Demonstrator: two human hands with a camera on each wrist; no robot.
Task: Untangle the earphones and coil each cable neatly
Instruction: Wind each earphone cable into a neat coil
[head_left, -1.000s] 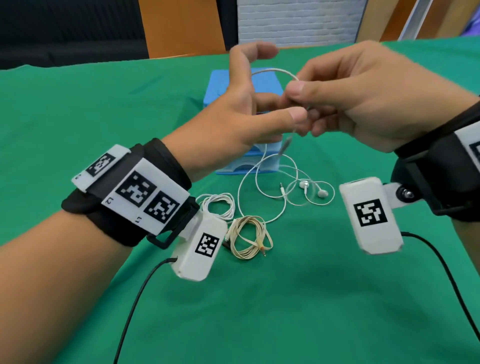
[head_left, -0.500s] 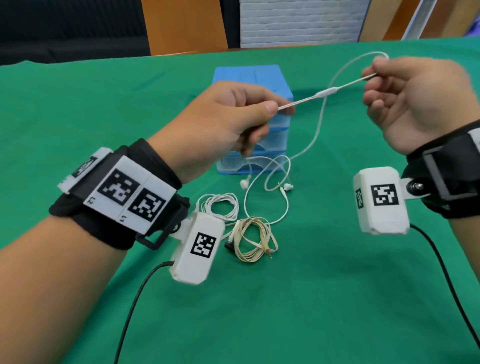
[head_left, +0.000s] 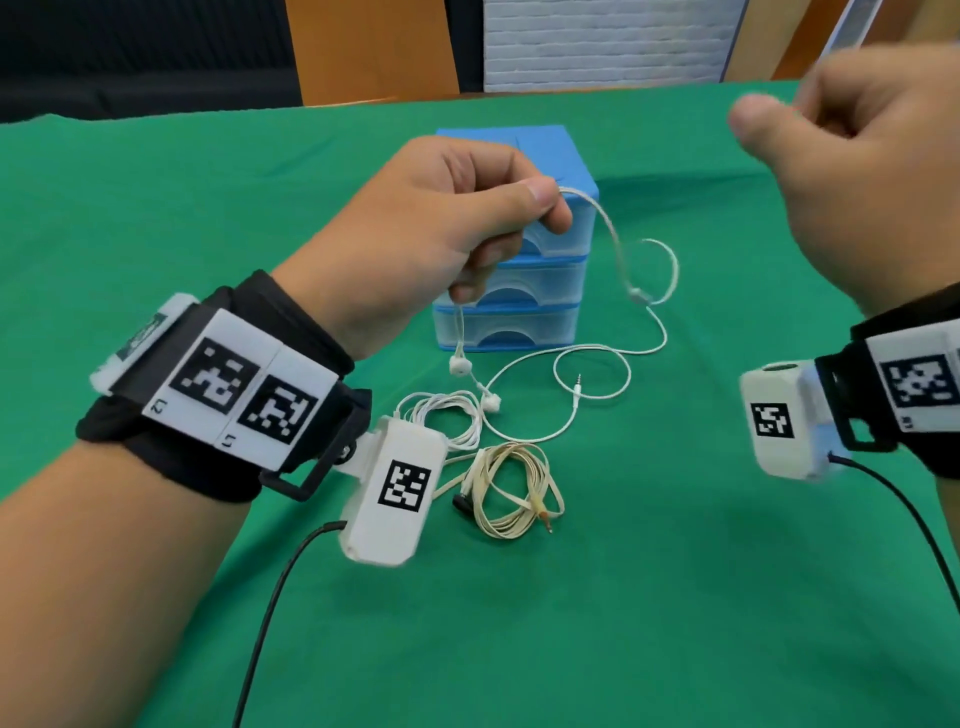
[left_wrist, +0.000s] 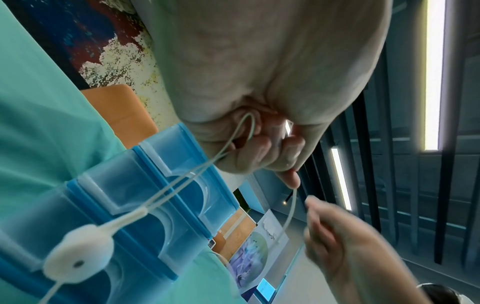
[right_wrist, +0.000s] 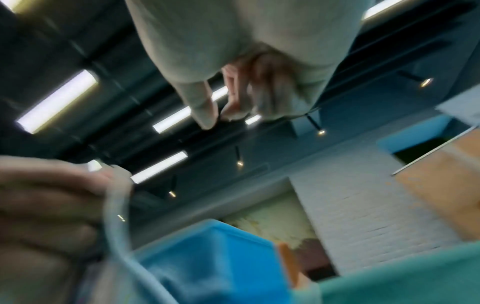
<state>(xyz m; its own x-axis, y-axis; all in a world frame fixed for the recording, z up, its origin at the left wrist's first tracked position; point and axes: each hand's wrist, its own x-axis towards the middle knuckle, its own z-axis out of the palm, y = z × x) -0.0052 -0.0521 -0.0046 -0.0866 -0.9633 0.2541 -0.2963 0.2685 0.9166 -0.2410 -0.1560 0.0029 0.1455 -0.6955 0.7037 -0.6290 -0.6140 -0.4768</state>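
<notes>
Two fingers of the left hand, thumb and forefinger, are pinching the white earphone cable, with the other fingers curling under and a loop of the same cable passing through the fist in the left wrist view. From that grip one strand is hanging down to two white earbuds just above the green table cloth, and the other is arching to the right past an inline remote and lying in loose loops on the cloth, ending at a plug. The right hand is raised and blurred, well apart from the cable; its fingers are loosely curling and are holding nothing that shows. A blue three-drawer organiser is standing behind the left hand; its translucent drawers are sitting closed, and their contents cannot be made out. A coiled white earphone set is lying near the left wrist, just beside a coiled beige earphone set.
</notes>
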